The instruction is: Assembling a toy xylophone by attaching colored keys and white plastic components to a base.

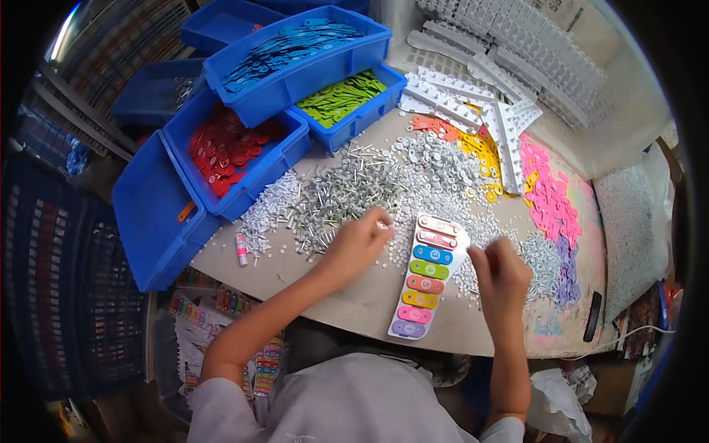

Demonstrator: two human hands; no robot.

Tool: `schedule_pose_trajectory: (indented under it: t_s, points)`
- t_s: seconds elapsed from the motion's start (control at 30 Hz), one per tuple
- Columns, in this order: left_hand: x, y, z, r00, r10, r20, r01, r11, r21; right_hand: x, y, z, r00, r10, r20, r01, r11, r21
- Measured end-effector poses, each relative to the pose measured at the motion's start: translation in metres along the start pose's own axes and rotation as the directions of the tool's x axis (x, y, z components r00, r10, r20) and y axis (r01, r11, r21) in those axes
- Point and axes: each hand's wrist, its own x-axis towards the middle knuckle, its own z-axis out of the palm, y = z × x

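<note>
A white toy xylophone (402, 316) lies on the table before me, with a column of coloured bars, each with a round piece at either end. The two bars at its far end look coppery and shiny. To its left, over the edge of a heap of small metal pins (336, 199), my left hand (362, 242) is closed with thumb and fingertips together. My right hand (504, 275) hovers by the xylophone's right side, its fingers curled into a pinch. Whatever either pinch holds is too small to make out.
Blue bins hold red pieces (221, 151), blue strips (288, 52) and green strips (341, 97). White washers (428, 159) are heaped mid-table. Pink strips (548, 193) and purple strips (567, 269) lie right. White plastic frames (506, 140) are stacked behind. A small tube (241, 249) stands left.
</note>
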Motion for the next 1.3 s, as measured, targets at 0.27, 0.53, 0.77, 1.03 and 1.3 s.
schedule_pose_trajectory:
  t_s: [0.27, 0.53, 0.77, 1.03, 1.3]
  points:
    - [-0.042, -0.045, -0.089, 0.818, 0.272, -0.506, 0.025, 0.864, 0.503, -0.041, -0.088, -0.081, 0.762, -0.541, -0.356, 0.645, 0.688, 0.334]
    - [-0.047, -0.056, -0.088, 0.831, 0.32, -0.456, 0.108, 0.711, 0.695, -0.048, -0.087, -0.076, 0.627, -0.637, -0.448, 0.778, 0.485, 0.399]
    - [-0.052, -0.08, -0.091, 0.873, 0.247, -0.42, 0.184, 0.63, 0.754, -0.068, -0.018, -0.057, 0.611, -0.546, -0.574, 0.715, 0.691, 0.104]
    - [-0.042, -0.088, -0.088, 0.888, 0.24, -0.393, 0.154, 0.651, 0.744, -0.102, 0.166, -0.074, 0.71, 0.393, -0.584, -0.503, 0.864, -0.029]
    - [-0.047, -0.053, -0.076, 0.864, 0.133, -0.486, 0.172, 0.829, 0.532, -0.128, 0.245, -0.06, 0.728, 0.494, -0.475, -0.639, 0.74, -0.21]
